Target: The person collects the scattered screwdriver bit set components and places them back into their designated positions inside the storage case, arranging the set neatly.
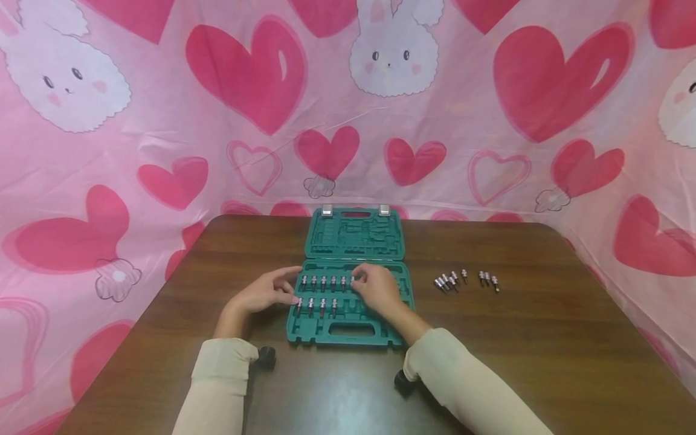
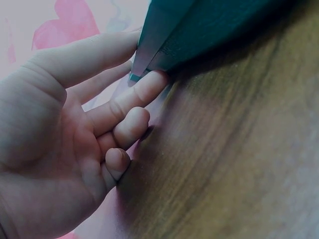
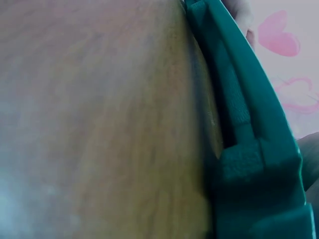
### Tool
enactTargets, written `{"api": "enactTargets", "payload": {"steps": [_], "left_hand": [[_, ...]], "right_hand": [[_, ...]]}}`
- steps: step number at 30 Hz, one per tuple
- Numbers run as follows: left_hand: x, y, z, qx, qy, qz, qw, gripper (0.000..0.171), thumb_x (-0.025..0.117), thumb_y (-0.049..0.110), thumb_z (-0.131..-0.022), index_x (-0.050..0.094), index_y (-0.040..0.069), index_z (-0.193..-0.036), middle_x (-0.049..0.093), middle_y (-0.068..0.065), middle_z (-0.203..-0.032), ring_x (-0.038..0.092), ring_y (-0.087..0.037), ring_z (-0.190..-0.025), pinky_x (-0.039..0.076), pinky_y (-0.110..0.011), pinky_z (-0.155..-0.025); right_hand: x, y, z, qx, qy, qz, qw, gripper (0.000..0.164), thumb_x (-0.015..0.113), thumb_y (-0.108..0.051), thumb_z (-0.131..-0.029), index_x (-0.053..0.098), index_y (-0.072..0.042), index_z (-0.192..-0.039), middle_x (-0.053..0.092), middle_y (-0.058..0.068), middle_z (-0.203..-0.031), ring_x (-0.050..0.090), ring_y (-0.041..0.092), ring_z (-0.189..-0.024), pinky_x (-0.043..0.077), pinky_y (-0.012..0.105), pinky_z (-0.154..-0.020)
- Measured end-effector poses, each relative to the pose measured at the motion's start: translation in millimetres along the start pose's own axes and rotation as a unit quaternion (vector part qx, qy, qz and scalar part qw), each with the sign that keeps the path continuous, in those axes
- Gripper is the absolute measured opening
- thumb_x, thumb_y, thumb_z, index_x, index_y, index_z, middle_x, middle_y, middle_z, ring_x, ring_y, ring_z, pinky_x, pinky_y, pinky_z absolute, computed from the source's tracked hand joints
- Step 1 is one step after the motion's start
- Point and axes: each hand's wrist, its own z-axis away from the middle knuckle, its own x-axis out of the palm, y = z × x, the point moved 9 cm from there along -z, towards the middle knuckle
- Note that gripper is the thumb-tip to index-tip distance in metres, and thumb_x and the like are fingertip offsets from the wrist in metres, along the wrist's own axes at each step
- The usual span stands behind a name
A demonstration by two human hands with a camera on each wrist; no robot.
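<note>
A green tool case [image 1: 350, 342] lies open on the table, its lid [image 1: 353, 249] tilted back behind the tray. Two rows of silver bit sockets [image 1: 323, 284] stand in the tray's slots. My right hand [image 1: 377, 289] is over the right part of the back row, thumb and fingertips pinching a bit socket [image 1: 353, 280] at the end of that row. At the case's left edge is my left hand [image 1: 263, 292]; its thumb rests on the rim near the front row. In the left wrist view its other fingers [image 2: 149, 87] lie loosely bent along the case's side.
Two loose groups of bit sockets lie on the brown wooden table [image 1: 516, 344] to the right: a nearer cluster [image 1: 447, 281] and a farther one [image 1: 487, 278]. A pink curtain with hearts and rabbits [image 1: 326, 90] hangs around the table's back and sides.
</note>
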Motion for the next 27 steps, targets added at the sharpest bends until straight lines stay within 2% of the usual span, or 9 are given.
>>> {"api": "enactTargets", "payload": {"steps": [5,9,12,15,21,27], "left_hand": [[-0.6,0.4,-0.2,0.0,-0.002,-0.001,1.0,0.076,0.074,0.022,-0.085,0.036,0.012,-0.15,0.068,-0.007,-0.093,0.063,-0.023,-0.09,0.045,-0.049,-0.094],[-0.3,0.9,-0.4,0.004,-0.004,-0.001,1.0,0.078,0.074,0.022,-0.085,0.035,0.009,-0.151,0.068,-0.007,-0.093,0.063,-0.024,-0.091,0.045,-0.051,-0.095],[-0.2,0.7,-0.6,0.001,-0.004,0.002,1.0,0.077,0.074,0.022,-0.085,0.035,0.011,-0.151,0.068,-0.007,-0.093,0.063,-0.023,-0.091,0.044,-0.051,-0.095],[0.0,1.5,-0.6,0.003,-0.005,0.002,1.0,0.076,0.074,0.021,-0.086,0.035,0.01,-0.15,0.068,-0.007,-0.093,0.063,-0.023,-0.091,0.044,-0.052,-0.096],[0.3,3.6,-0.7,0.005,-0.005,0.005,1.0,0.075,0.074,0.019,-0.086,0.036,0.009,-0.15,0.068,-0.008,-0.092,0.063,-0.024,-0.09,0.044,-0.052,-0.095],[0.0,2.6,-0.3,0.0,-0.004,0.003,1.0,0.075,0.073,0.02,-0.086,0.035,0.01,-0.15,0.068,-0.007,-0.092,0.063,-0.023,-0.091,0.044,-0.051,-0.095]], "right_hand": [[0,-1,-3,-0.009,-0.001,-0.005,1.0,0.007,0.072,-0.02,-0.089,0.073,-0.015,-0.092,0.063,-0.005,-0.074,0.056,0.013,-0.068,0.047,0.035,-0.066],[-1,-2,-7,-0.011,0.002,0.005,1.0,0.008,0.071,-0.022,-0.09,0.075,-0.016,-0.089,0.07,-0.005,-0.085,0.062,0.016,-0.082,0.05,0.04,-0.077],[-1,-1,-9,-0.007,0.004,0.018,1.0,0.008,0.072,-0.023,-0.09,0.075,-0.017,-0.086,0.07,-0.005,-0.087,0.063,0.017,-0.089,0.049,0.042,-0.083],[-1,1,-11,0.003,0.004,0.028,1.0,0.009,0.072,-0.026,-0.09,0.074,-0.019,-0.084,0.069,-0.006,-0.086,0.063,0.017,-0.089,0.049,0.042,-0.084],[-2,4,-11,0.005,0.017,0.054,0.998,0.014,0.072,-0.031,-0.089,0.07,-0.02,-0.081,0.066,-0.007,-0.08,0.06,0.016,-0.078,0.049,0.041,-0.076],[-2,4,-12,0.002,0.02,0.056,0.998,0.017,0.072,-0.032,-0.088,0.068,-0.019,-0.079,0.057,-0.007,-0.065,0.052,0.015,-0.066,0.045,0.036,-0.065]]}}
